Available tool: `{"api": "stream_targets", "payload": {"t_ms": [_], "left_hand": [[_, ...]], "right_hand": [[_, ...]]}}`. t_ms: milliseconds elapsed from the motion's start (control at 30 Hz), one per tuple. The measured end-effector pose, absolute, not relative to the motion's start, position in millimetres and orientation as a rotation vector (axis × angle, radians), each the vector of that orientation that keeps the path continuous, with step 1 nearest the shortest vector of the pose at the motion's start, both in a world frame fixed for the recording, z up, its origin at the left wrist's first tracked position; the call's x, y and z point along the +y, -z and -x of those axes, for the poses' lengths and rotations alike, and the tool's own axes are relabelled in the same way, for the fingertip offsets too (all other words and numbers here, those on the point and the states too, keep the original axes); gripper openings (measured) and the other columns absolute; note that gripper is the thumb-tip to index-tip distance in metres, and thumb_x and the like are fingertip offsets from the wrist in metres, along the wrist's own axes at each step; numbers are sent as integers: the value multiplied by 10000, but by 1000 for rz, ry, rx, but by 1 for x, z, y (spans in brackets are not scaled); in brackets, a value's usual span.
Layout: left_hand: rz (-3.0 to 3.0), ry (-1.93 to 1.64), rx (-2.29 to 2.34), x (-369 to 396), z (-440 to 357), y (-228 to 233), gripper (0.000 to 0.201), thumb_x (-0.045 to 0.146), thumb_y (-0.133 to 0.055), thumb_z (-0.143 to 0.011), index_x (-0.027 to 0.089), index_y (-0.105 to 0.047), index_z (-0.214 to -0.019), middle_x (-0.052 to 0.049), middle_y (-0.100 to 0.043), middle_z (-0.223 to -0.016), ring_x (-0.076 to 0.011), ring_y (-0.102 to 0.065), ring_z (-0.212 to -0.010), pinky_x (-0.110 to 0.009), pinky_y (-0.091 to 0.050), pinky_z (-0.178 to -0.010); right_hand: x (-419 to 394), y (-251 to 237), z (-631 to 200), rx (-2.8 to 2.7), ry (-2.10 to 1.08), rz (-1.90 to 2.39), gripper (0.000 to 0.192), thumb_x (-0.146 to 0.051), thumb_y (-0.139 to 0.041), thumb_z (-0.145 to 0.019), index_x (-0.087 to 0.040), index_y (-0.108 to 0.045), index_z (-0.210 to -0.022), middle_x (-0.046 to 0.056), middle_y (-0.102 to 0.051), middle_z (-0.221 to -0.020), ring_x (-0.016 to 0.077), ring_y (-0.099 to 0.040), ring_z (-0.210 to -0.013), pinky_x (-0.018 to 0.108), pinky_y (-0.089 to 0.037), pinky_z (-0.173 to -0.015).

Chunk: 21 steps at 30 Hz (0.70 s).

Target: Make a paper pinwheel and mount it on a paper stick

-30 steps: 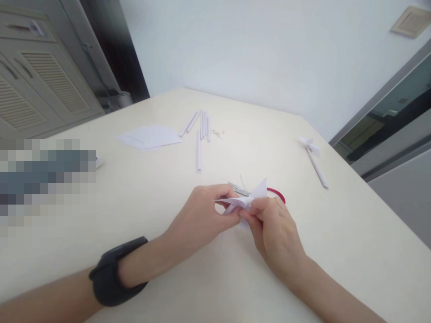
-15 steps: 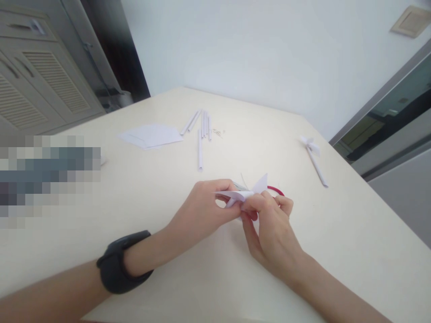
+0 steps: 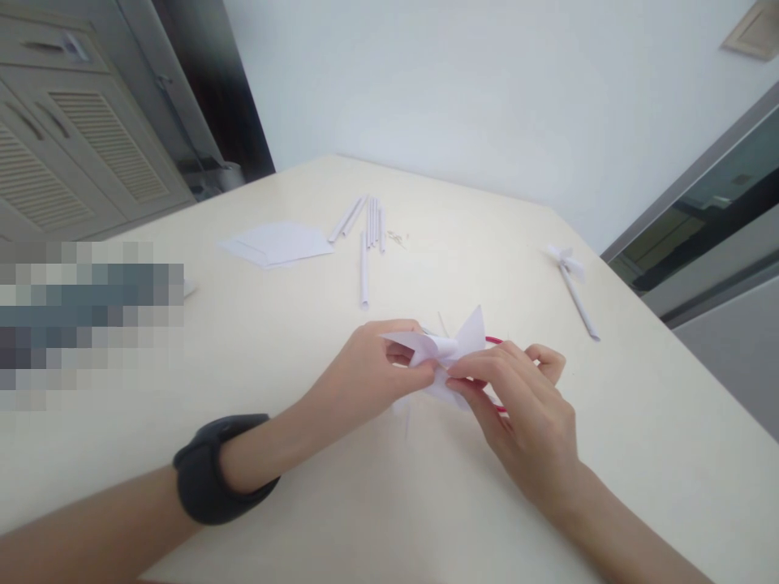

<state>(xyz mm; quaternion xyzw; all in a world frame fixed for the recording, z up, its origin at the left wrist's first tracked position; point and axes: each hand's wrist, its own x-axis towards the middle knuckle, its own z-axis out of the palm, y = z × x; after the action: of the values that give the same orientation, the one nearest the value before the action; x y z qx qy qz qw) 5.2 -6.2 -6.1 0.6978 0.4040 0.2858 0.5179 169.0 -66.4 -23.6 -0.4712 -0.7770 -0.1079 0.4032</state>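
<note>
While left hand [image 3: 371, 369] & right hand [image 3: 523, 405] both pinch pointed white paper pinwheel [image 3: 447, 350] at frame ctr, smooth cream bench [image 3: 639, 422] lies below.

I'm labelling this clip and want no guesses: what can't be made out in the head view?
- Red-handled scissors: mostly hidden behind the folded paper piece and the right hand.
- Paper's centre: covered by the fingertips of the left hand.
- Small bits beside the paper tubes: too small.
- Left side: pixelated patch.

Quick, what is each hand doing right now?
Left hand: closed, pinching the folded white paper piece.
Right hand: fingers closed on the same paper piece from the other side.
</note>
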Motion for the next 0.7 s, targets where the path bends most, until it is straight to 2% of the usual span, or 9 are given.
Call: {"api": "stream_targets", "payload": {"t_ms": [200, 433, 700], "left_hand": [[-1672, -660, 927, -8, -6, 6, 37, 183, -524, -726, 180, -560, -720, -9, -632, -793, -171, -598, -775, -264, -467, -676], [-1704, -681, 898, -7, -7, 6, 51, 172, -536, -740, 178, -587, -745, -6, -644, -819, -178, -614, -826, -261, -485, -717], [-1737, -666, 896, -4, -6, 8, 72, 170, -512, -773, 165, -583, -774, -21, -644, -856, -175, -605, -847, -272, -477, -748]], "right_hand": [[-64, 22, -170, -1947, 429, 1224, 176, -164, -628, -818, -191, -505, -695, -30, -562, -627, 125, -533, -643, 324, -255, -685], [-66, 28, -169, -1986, 454, 1244, 237, -259, -598, -844, -192, -457, -666, -33, -489, -604, 125, -450, -608, 329, -250, -688], [-66, 25, -169, -2013, 590, 1252, 193, -126, -579, -833, -188, -471, -686, -28, -526, -624, 117, -442, -594, 325, -214, -648]]}}
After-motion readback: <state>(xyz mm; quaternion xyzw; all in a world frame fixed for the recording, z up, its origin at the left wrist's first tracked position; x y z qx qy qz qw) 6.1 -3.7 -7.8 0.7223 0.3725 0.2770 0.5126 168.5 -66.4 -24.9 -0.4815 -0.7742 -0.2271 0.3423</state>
